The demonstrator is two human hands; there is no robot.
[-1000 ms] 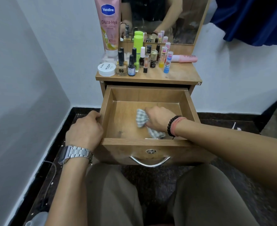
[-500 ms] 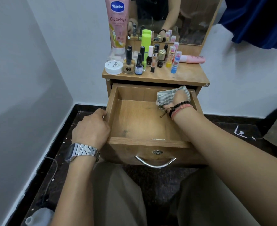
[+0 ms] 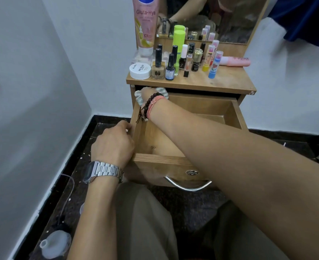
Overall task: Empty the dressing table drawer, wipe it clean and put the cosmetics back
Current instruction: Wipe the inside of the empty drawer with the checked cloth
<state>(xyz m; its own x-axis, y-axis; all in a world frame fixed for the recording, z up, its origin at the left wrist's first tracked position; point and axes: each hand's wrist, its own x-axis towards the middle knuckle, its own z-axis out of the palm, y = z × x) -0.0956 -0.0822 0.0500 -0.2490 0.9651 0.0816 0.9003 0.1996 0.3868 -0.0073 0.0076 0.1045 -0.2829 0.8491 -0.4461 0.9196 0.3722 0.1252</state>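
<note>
The drawer [image 3: 175, 147] stands pulled out from the dressing table, with nothing visible on the part of its wooden floor that shows. The right hand [image 3: 147, 94] reaches across to the drawer's far left corner, just under the worktop [image 3: 230, 81] edge, and clutches a checked cloth [image 3: 139, 98] bunched around it; the fingers themselves are hidden behind the wrist and cloth. A dark bead bracelet [image 3: 149, 104] and a pink band circle that wrist, and the forearm lies diagonally over the drawer, covering much of its inside and part of the front edge. The left hand [image 3: 113, 145], with a metal watch [image 3: 102, 171] on the wrist, grips the drawer's left wall near the front corner, fingers curled over the rim.

The cosmetics stand on the worktop above, apart from the drawer: a tall pink lotion tube [image 3: 145, 25] at the back left, a white round jar [image 3: 140, 70] at the front left, nail polish bottles [image 3: 157, 67] beside it, a bright green bottle [image 3: 179, 44] behind, lip balm sticks [image 3: 214, 64] to the right and a pink tube [image 3: 235, 61] lying flat near the mirror [image 3: 230, 19]. A curved metal handle [image 3: 187, 185] and a round lock sit on the drawer front. A clear plastic container [image 3: 55, 243] rests on the dark floor by the left wall, and blue fabric [image 3: 305, 19] hangs at the upper right.
</note>
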